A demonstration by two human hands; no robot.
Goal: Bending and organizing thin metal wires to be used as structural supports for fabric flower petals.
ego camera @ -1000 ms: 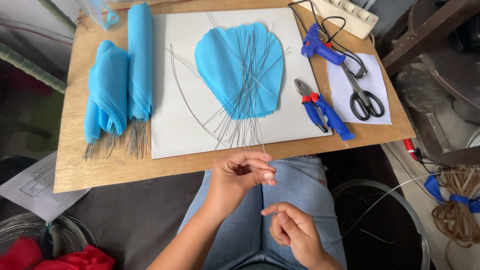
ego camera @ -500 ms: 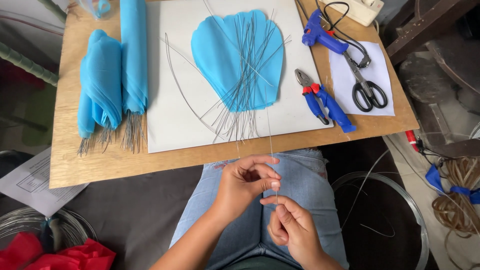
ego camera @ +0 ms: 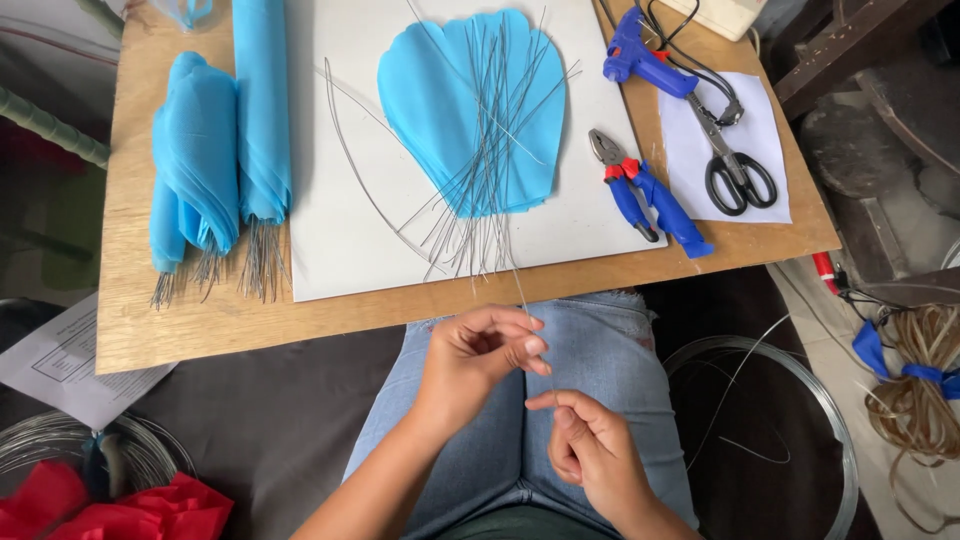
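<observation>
Two hands – left hand (ego camera: 478, 362), right hand (ego camera: 588, 452) – pinching wire (ego camera: 528, 318), wooden table (ego camera: 215, 325)

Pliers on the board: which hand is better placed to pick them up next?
Likely the right hand: the pliers lie on the board's right side. The left hand is further to their left, and both hands pinch the thin wire.

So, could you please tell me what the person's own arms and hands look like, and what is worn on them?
Both forearms are bare as far as the picture shows: no sleeves, gloves, watch or bracelets. The left hand and the right hand show no rings that I can make out, and the nails are short and unpainted. Below them, the person wears light blue denim jeans with a frayed edge.
</observation>
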